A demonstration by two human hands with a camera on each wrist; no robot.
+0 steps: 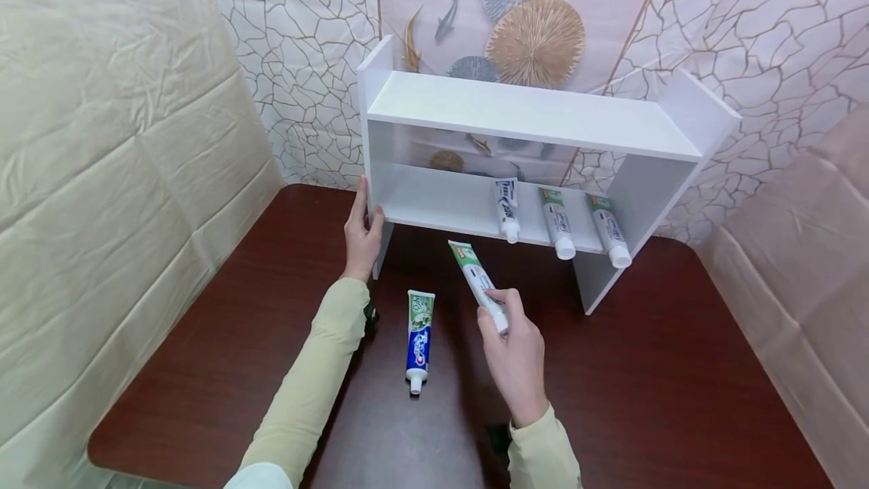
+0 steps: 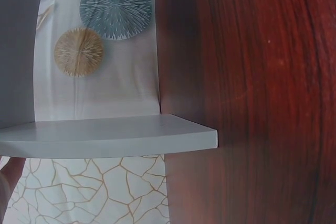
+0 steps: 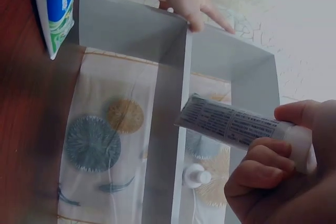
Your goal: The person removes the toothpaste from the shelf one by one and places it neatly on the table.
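A reddish-brown table (image 1: 679, 398) spread beneath everything, and the white shelf unit (image 1: 536, 112) stood toward its far side, with a top board and a lower board between 2 side panels.

The left hand (image 1: 362, 236) held the unit by its left side panel, the fingers along the outer face and the thumb set apart at the front edge. The right hand (image 1: 516, 353) pinched a toothpaste tube (image 1: 478, 281) near its cap, thumb against fingers.

As far as the layout showed, the shelving looked a little past midway: 3 tubes were on the lower board, namely a white-and-blue tube (image 1: 506, 206), a green-ended tube (image 1: 557, 219) and a second green-ended tube (image 1: 606, 226), while 2 were left off it. Of those 2, the blue-and-green Crest tube (image 1: 419, 334) lay on the table between the forearms, its cap toward the person; the other was the pinched tube, in front of the unit and apart from the 3 shelved tubes.

That held tube was white, with a green band and a small red patch at its flat crimped end, which pointed toward the shelf. Dense fine print, too small to read, covered the face seen from the right wrist. Its white cap (image 3: 302, 148) sat by the fingers.
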